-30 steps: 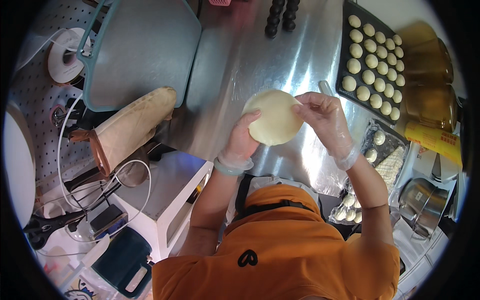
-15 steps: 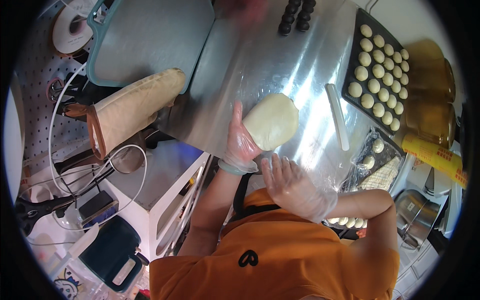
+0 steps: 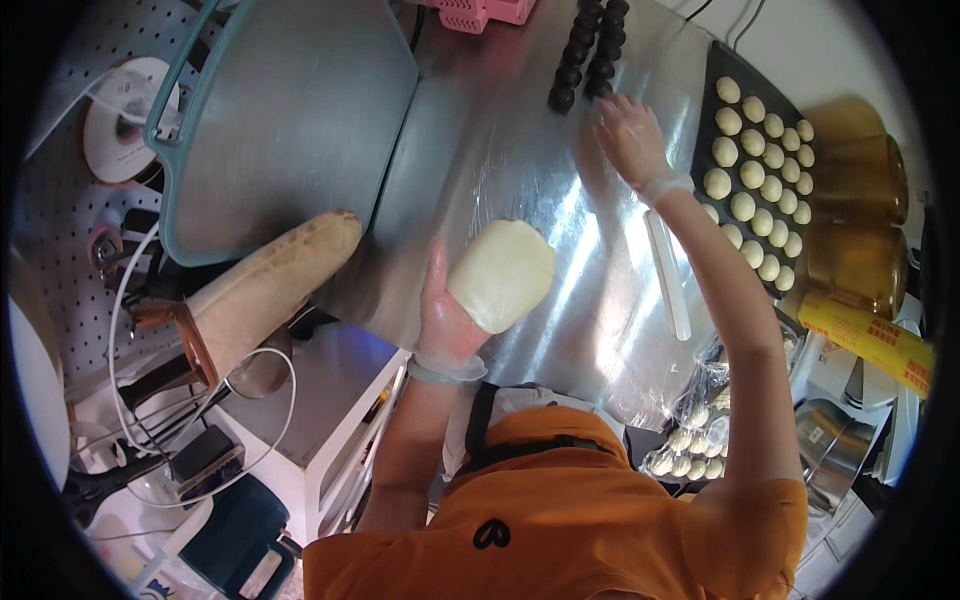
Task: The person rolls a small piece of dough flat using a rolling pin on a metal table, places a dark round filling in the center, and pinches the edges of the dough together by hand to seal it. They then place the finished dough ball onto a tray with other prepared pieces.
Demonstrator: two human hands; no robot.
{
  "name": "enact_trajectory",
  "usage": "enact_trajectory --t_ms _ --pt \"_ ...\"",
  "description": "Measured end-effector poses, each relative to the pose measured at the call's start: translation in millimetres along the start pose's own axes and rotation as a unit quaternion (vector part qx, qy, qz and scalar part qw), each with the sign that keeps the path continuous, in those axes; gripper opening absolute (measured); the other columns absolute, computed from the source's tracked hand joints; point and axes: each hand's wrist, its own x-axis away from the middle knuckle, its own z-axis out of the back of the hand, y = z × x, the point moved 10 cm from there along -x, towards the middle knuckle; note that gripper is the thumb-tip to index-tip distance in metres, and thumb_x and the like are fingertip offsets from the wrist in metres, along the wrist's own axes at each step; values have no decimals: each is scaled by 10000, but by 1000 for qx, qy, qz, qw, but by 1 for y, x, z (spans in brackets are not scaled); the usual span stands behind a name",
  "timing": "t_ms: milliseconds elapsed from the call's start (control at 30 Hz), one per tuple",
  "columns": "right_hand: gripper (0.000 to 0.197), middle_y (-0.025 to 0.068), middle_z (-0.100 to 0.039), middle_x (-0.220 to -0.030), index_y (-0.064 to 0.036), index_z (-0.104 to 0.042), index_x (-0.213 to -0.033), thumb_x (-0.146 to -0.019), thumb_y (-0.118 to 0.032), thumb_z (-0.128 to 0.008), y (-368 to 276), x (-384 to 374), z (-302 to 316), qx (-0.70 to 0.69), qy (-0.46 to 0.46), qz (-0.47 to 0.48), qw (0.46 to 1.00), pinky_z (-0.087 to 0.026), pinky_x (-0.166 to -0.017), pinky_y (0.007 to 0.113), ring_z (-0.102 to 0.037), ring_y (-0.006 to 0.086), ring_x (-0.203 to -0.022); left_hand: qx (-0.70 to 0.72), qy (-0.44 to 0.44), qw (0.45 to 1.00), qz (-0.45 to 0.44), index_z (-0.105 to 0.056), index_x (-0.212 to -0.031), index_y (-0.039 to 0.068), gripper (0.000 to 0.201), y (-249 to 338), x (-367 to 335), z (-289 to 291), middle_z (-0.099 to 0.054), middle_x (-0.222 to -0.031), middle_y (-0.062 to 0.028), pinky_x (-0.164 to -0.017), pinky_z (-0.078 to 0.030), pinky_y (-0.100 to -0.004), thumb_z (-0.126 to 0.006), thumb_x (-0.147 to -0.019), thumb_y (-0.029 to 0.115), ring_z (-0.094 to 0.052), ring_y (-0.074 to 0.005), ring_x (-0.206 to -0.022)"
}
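While the left hand [image 3: 447, 315] is turned up with its thumb apart, the sheet [image 3: 503, 277] of dough lies over its palm and fingers, reaching past them above the steel table [image 3: 480, 160]. How the fingers are bent beneath it, I cannot tell. The right hand [image 3: 630, 148] is loosely open, with nothing visible in it; its fingertips are by the near end of two rows of dark balls [image 3: 575, 60], but I cannot tell whether they touch.

The sheet could slide or sag out of shape, I think, if the left palm tilts, because its far part seems unsupported. A careless push of the fingertips might make a dark ball roll.

On the right, the black tray [image 3: 717, 60] carries pale balls [image 3: 752, 175] in rows, partly hidden by the forearm. Nearer the body, more balls lie under clear film [image 3: 690, 440]. What the brown containers [image 3: 860, 265] hold, I cannot tell.
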Motion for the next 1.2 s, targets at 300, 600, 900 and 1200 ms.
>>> enact_trajectory --t_ms 300,600,900,1200 --pt "387 147 -541 -1211 -88 -553 -1176 -810 -117 -677 52 -12 -67 -3 42 -120 992 -474 -905 424 -565 339 -1080 63 -12 997 -37 -332 -1457 -45 821 29 8 11 -380 -1490 -230 -1150 -297 -485 -330 -974 619 -380 -370 -1378" --pt "380 170 -539 -1136 -60 -559 -1172 -814 -58 -686 66 10 -49 -238 160 -235 928 -480 -889 406 -576 366 -1037 -2 12 999 -43 -368 -1447 -31 796 20 8 0 -403 -1489 -194 -1152 -294 -460 -362 -974 609 -401 -333 -1369" --pt "411 81 -608 -1145 -10 -570 -1169 -787 16 -719 -128 134 104 -652 43 -241 718 -466 -958 322 -587 169 -1060 -284 -23 940 -187 -384 -1440 -28 782 7 40 -80 -438 -1464 -157 -1117 -333 -385 -338 -987 607 -434 -283 -1348" --pt "467 79 -630 -1137 -5 -546 -1234 -796 82 -684 -169 164 140 -836 71 -263 476 -492 -913 267 -612 137 -1012 -832 -202 316 -408 -425 -1418 -31 915 -49 126 -194 -376 -1476 -265 -1140 -184 -562 -403 -886 713 -311 -458 -1390"
